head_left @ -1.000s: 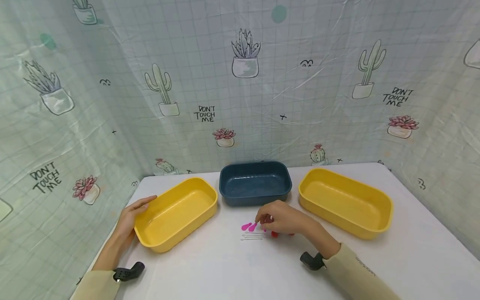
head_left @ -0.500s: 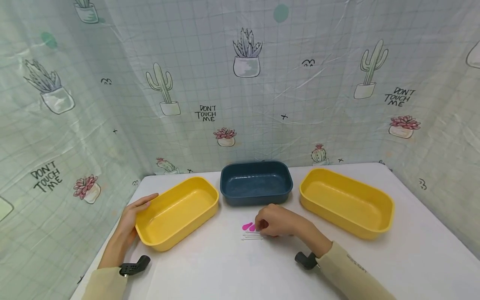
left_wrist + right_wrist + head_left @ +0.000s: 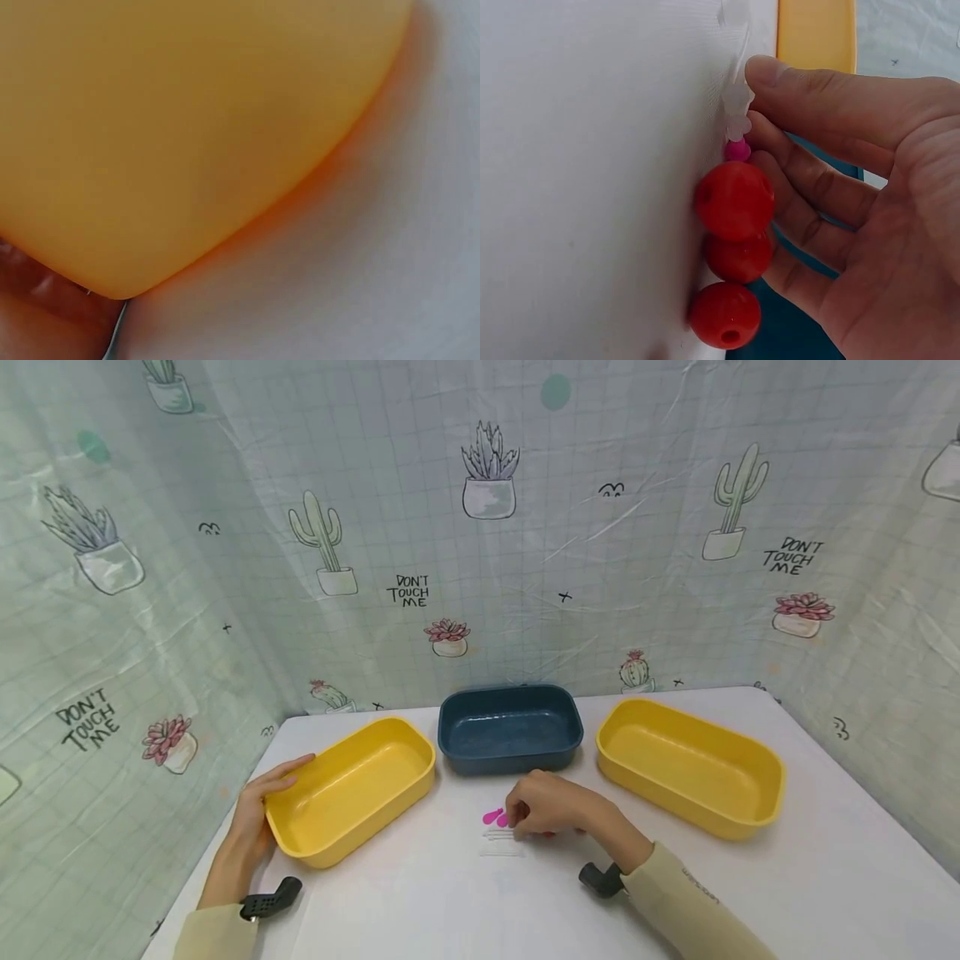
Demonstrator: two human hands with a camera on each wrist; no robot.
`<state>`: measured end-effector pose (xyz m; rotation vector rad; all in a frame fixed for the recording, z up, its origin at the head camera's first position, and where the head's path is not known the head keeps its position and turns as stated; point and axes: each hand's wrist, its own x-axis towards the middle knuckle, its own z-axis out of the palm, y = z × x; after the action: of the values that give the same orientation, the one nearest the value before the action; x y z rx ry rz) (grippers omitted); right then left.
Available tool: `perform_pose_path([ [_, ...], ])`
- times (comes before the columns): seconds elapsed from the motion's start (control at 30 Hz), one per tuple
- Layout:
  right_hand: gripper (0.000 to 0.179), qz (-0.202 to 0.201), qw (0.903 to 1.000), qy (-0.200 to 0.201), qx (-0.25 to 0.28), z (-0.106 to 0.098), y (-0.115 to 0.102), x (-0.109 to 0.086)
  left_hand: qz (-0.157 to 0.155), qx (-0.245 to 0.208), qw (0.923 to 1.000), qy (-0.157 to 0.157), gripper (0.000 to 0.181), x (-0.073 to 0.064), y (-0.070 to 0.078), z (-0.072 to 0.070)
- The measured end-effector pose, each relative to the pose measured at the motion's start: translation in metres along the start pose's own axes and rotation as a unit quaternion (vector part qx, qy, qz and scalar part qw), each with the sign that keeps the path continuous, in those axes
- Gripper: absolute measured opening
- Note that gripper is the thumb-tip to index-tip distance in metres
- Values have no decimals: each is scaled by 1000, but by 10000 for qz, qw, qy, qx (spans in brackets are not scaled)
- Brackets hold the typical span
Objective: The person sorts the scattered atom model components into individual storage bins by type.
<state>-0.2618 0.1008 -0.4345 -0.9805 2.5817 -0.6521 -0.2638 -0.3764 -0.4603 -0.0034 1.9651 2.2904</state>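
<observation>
White sticks [image 3: 497, 837] lie just left of the nearer right hand [image 3: 547, 802], long axes running sideways toward its bent fingers; can't tell if it pinches one.

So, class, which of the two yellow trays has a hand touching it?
The left yellow tray: the left hand touches its left end, whereas no hand touches the right yellow tray.
</observation>
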Motion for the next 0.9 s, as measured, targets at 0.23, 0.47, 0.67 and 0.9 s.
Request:
perform_pose_path([
  [0.23, 5, 24, 9999, 78, -67, 4, 1, 3, 72, 286, 9996, -18, 47, 0, -4, 0],
  [0.47, 8, 71, 9998, 192, 29, 6, 3, 5, -20, 869, 9957, 330, 47, 4, -3, 0],
  [0.67, 9, -23, 9995, 305, -52, 5, 4, 5, -61, 791, 9963, 332, 47, 4, -2, 0],
  [0.9, 10, -127, 9984, 550, -26, -5, 5, 1, -172, 868, 9955, 338, 46, 5, -1, 0],
])
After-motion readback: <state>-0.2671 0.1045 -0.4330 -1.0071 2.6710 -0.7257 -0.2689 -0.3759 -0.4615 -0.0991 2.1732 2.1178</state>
